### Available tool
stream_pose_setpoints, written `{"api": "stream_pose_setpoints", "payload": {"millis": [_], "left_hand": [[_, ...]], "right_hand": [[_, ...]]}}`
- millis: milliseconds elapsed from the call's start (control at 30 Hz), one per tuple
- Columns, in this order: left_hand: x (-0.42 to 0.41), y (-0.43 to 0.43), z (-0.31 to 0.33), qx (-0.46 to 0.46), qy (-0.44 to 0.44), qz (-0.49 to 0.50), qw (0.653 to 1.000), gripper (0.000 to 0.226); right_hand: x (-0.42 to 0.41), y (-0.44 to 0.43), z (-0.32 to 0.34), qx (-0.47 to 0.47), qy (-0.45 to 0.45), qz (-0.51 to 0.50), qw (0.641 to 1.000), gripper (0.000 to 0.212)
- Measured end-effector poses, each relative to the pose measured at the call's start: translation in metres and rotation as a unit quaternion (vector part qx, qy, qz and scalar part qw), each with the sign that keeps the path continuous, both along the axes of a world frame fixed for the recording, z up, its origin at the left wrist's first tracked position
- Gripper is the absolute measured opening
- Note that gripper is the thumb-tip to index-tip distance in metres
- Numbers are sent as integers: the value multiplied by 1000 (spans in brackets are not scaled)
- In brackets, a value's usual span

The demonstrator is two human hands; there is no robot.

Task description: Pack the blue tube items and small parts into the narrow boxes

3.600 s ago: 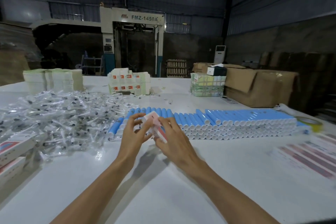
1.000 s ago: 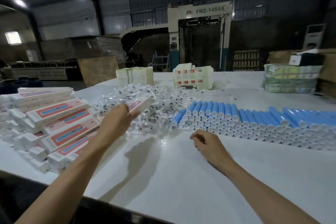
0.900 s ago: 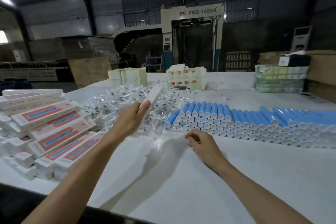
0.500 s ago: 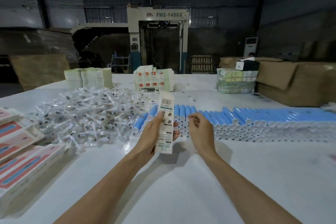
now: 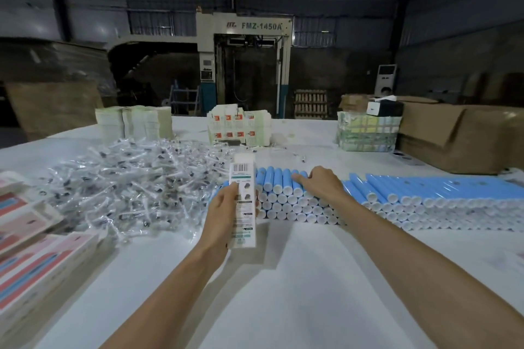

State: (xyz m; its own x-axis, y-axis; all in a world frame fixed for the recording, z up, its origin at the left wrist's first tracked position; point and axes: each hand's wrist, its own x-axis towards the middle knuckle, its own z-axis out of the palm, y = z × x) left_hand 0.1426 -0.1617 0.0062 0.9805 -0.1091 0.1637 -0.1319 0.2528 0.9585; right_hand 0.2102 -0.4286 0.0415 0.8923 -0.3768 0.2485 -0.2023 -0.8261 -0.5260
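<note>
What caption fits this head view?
Left hand holds a narrow box while right hand touches the stacked blue tubes.

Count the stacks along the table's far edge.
3: pale stack at left, red-marked stack in the middle, green bundle at right. Others may be hidden.

The machine [image 5: 243, 65] reads "FMZ-1450A" (the held box's [image 5: 242, 201] print is illegible).

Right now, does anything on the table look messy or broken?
Nothing looks broken. The clear-wrapped small parts sprawl in a loose heap, and a few strays lie apart behind the neatly stacked blue tubes.
</note>
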Motion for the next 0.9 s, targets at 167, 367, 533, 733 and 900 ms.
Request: {"api": "stream_pose_setpoints", "payload": {"millis": [167,367,533,733,900], "left_hand": [[-1,-3,1,-32,-7,-31,999,28],[-4,-7,4,-18,-35,-60,997,25],[-6,-6,3,19,-56,-72,996,26],[-8,-11,3,55,-76,-84,992,24],[-12,-12,3,66,-83,-97,990,24]], "right_hand": [[8,-6,22,48,77,-6,996,44],[4,-5,36,-8,93,-18,995,37],[-14,-5,43,242,-112,-22,964,29],[-59,25,92,519,-287,150,791,15],[-70,60,100,492,-270,186,806,23]]}}
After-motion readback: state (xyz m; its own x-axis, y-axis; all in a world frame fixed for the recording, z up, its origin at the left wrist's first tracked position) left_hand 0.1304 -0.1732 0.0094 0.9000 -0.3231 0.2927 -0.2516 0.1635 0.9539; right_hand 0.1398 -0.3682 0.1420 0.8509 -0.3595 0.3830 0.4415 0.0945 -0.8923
